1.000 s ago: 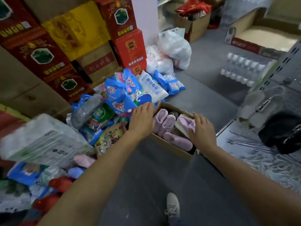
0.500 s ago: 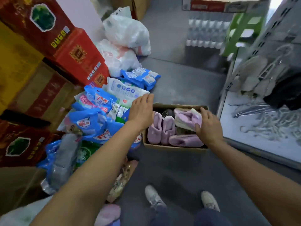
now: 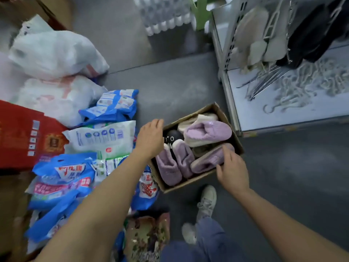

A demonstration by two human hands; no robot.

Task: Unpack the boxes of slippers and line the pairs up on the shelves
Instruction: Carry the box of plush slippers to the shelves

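An open cardboard box (image 3: 196, 181) sits on the grey floor (image 3: 283, 176), just left of the low white shelf (image 3: 283, 114); inside it lie fluffy purple slippers (image 3: 207, 132), a cream one at the far end and a black one (image 3: 172, 138) near the left wall. The left hand (image 3: 150, 138) rests on the box's left edge, fingers curled down over the rim beside the black slipper; whether it truly grips the cardboard I cannot tell. The right hand (image 3: 231, 167) is over the box's near right corner, fingers spread and relaxed, its fingertips touching the purple slipper (image 3: 207, 160) that lies along that side. To the left of the box blue and white packets (image 3: 105, 137) are heaped on the floor, with white plastic bags (image 3: 54, 53) behind them and a red carton (image 3: 24, 137) at the far left; metal hooks (image 3: 294, 86) lie scattered on the shelf; the person's pale shoe (image 3: 207, 200) stands just below the box.
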